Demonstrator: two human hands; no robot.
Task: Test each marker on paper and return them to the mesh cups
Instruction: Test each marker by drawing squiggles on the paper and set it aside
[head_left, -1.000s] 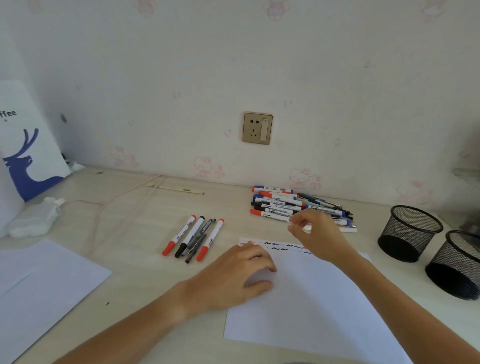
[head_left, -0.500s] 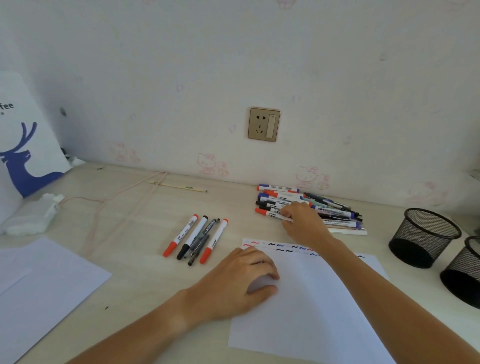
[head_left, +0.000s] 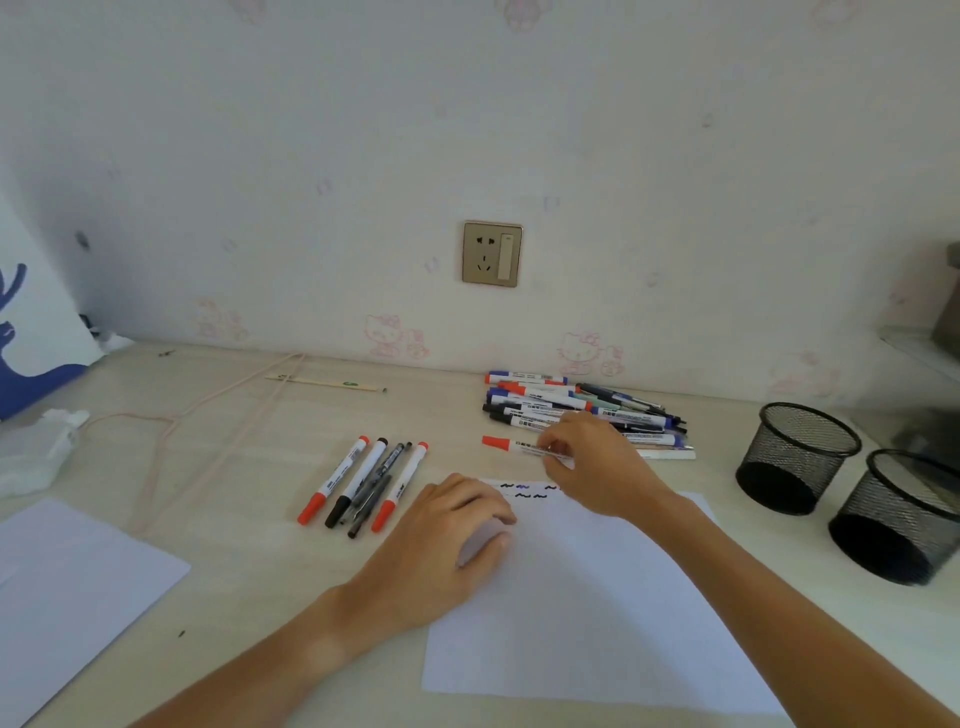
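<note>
Item 1. Right hand: fingers pinching a white-barrelled marker with a red cap. A second ago this hand was only reaching into the heap; now I see the marker drawn clear of it, lying crosswise between heap and paper, cap pointing left and on. I judge the pick-up step done and uncapping next.

Item 2. Left hand: fingers loosely curled, resting on the upper left part of the white sheet of test paper, holding nothing. Unmoved across the last second; I take it to be pinning the sheet.

Item 3. Test paper: short wavy strokes in black and blue along its top edge, partly hidden by both hands. Several markers appear to have been tried.

Item 4. Heap of white-barrelled markers with blue, red and black caps: against the wall, just behind the right hand. I judge these untested.

Item 5. Row of four pens: two red-capped, one black-capped, one slim dark pen, side by side left of the paper. Unchanged.

Item 6. Two black wire-mesh cups, upright at the right, well apart from the hand. No pen shows above either rim, so returning seems yet to begin.

Item 7. Light wooden desk; second white sheet at lower left.
</note>
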